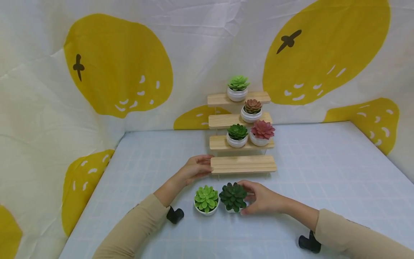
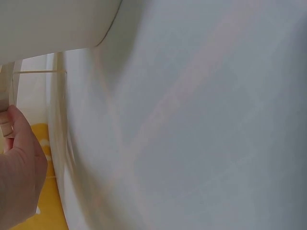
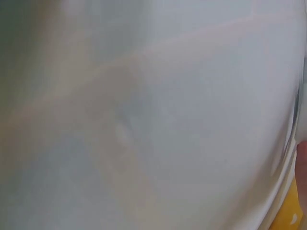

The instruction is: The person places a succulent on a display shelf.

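Note:
My left hand (image 1: 195, 167) pinches the left end of the lowest board of a tiered wooden display stand (image 1: 243, 164). In the left wrist view the left hand (image 2: 21, 167) shows at the left edge, fingertips at the stand. On the table in front, my right hand (image 1: 263, 198) holds a dark green potted succulent (image 1: 233, 196) from its right side; the leaves hide most of its white pot. Just left of it stands a bright green potted succulent (image 1: 206, 199). Only a sliver of the right hand (image 3: 301, 177) appears in the right wrist view.
The stand's upper boards carry a light green succulent (image 1: 238, 83), a brown one (image 1: 252, 107), a green one (image 1: 237, 132) and a pinkish-red one (image 1: 262, 130), all in white pots. A yellow-patterned cloth (image 1: 200, 43) hangs behind the pale checked table (image 1: 323, 172).

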